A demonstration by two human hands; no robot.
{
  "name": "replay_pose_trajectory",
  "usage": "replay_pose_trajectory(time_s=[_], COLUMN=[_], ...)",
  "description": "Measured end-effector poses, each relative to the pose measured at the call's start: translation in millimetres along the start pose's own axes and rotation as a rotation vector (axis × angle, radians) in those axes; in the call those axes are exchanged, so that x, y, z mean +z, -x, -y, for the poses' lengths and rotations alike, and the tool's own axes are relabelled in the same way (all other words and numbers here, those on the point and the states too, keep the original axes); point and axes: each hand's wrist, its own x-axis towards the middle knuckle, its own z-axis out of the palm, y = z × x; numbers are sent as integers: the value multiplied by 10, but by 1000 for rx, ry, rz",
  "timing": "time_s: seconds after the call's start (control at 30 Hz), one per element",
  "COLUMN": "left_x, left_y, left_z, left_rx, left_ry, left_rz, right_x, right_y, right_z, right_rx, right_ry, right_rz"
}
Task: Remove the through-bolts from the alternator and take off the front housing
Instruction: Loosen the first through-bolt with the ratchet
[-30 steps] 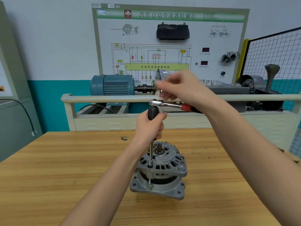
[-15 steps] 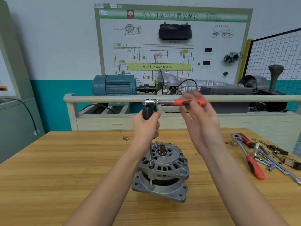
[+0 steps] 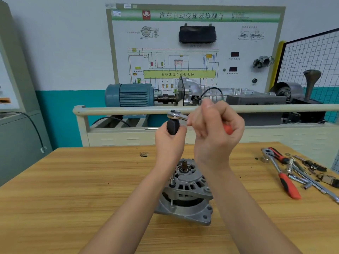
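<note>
The ribbed grey cast-aluminium alternator [image 3: 185, 191] stands shaft-up on the wooden workbench [image 3: 73, 189], near its middle. My left hand [image 3: 169, 142] grips the black handle of the long socket driver [image 3: 172, 127], its tip seated on a through-bolt at the housing's left edge. My right hand [image 3: 214, 136] grasps the chrome ratchet with the red grip [image 3: 177, 115]. I should hold the driver plumb so the socket won't slip, and swing short, even strokes

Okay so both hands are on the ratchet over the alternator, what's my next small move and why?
Probably swing the ratchet handle with the right hand while the left hand steadies the black grip: the socket sits on a through-bolt of the alternator, whose front housing is still on.
</note>
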Motion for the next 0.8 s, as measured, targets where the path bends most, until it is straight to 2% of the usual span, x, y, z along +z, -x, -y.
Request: replay_pose_trajectory(time_s=[0.1,0.2,0.37,0.47,0.63,0.7,0.8], left_x=[-133,-258,-288,-223,-185,-166,-131], left_y=[-58,-132,-193,-176,-123,-103,-82], left_z=[-15,-69,-77,-46,-27,-24,-24], left_rx=[-102,-167,-362,-391,-299,-285,-280], left_ry=[40,162,234,192,150,135,118], left_rz=[152,356,612,541,363,301,212], right_x=[-148,-284,-433,-481,-350,-271,-104], right_y=[-171,-267,-367,-408,-362,-305,-144], right_z=[2,-74,-197,-266,-239,-174,-112], right_rx=[188,406,531,589,571,490,242], right_ry=[-195,-422,-643,-718,-736,-602,-329], right_rz=[-64,-210,-297,-369,-498,-428,-275])
